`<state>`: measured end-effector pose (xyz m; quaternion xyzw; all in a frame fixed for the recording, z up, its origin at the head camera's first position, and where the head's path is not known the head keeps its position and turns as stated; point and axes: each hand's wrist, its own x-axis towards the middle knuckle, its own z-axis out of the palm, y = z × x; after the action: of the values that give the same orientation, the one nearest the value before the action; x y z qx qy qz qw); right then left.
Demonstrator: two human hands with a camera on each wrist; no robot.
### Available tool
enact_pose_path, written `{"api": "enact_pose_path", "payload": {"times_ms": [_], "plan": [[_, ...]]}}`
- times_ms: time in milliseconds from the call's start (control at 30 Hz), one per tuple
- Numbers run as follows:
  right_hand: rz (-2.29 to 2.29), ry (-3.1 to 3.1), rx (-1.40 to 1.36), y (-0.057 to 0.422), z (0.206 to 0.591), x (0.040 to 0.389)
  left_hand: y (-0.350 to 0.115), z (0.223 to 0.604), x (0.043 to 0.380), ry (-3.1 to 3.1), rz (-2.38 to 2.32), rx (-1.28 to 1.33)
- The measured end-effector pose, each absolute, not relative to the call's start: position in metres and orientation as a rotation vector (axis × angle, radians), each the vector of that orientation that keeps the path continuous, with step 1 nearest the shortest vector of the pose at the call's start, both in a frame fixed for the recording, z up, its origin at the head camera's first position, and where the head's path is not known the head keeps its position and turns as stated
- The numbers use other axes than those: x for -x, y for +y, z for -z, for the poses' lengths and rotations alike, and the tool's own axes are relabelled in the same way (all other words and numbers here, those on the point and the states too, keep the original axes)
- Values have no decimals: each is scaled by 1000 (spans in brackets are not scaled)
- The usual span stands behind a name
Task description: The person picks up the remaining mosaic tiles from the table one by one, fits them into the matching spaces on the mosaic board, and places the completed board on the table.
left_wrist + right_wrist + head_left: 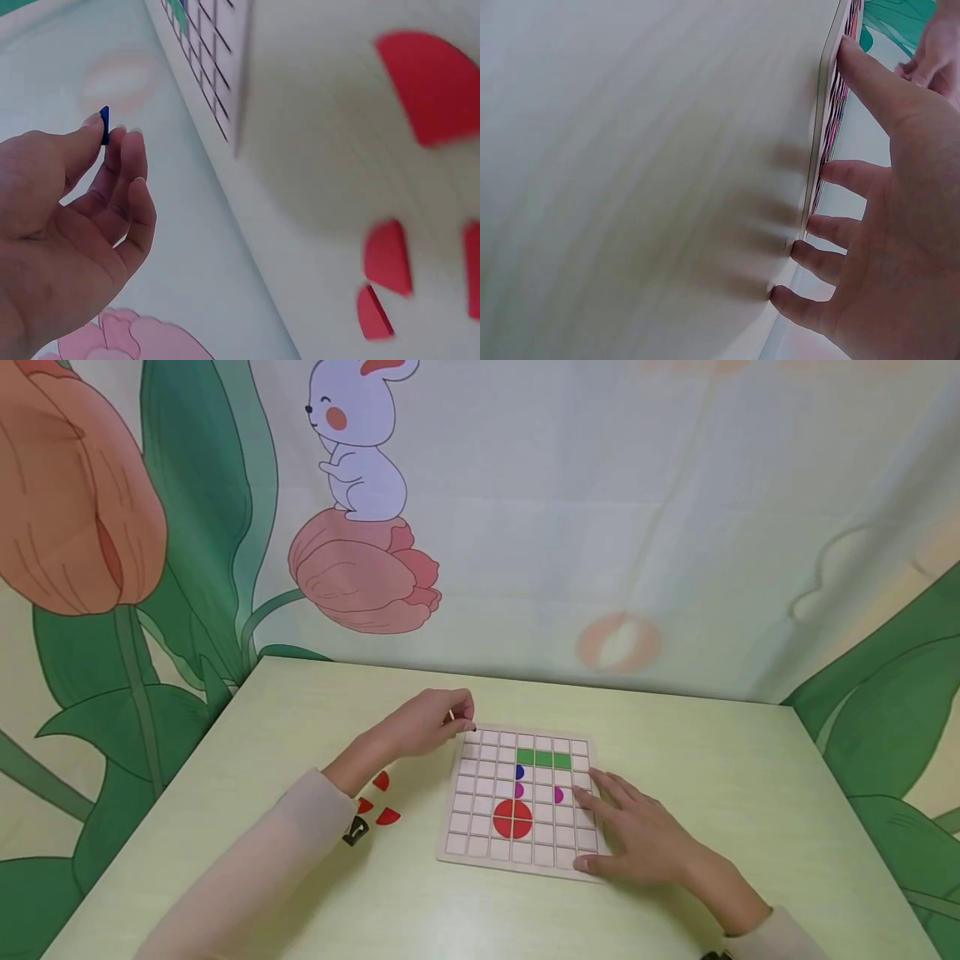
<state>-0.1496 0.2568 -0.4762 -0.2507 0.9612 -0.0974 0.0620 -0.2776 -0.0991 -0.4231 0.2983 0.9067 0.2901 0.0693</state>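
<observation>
A square board with a grid of pale cells (478, 846) lies on the table. My left hand (437, 720) is raised at the board's far left corner and pinches a small blue piece (105, 125) between thumb and fingertips. My right hand (637, 831) rests with spread fingers along the board's right edge, thumb at the near right corner. On the board are a row of green squares (543, 758), a blue half-round piece (520, 772), two magenta half-round pieces (558, 795) and a red disc of quarter pieces (503, 811).
Several loose red quarter pieces (387, 817) lie on the table (405, 893) left of the board, partly behind the left forearm. A printed cloth (517, 543) with a rabbit and tulips hangs behind the table's far edge.
</observation>
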Motion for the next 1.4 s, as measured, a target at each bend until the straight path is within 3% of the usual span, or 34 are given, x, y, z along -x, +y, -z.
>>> {"api": "enact_pose_path", "payload": {"times_ms": [300, 767, 1400], "plan": [[300, 2907, 758, 256, 477, 149, -51, 422, 285, 2638, -920, -1027], [292, 2907, 773, 256, 477, 148, 2, 443, 285, 2573, -918, -992], [312, 2925, 809, 256, 481, 148, 30, 461, 270, 2599, -716, -1000]]}}
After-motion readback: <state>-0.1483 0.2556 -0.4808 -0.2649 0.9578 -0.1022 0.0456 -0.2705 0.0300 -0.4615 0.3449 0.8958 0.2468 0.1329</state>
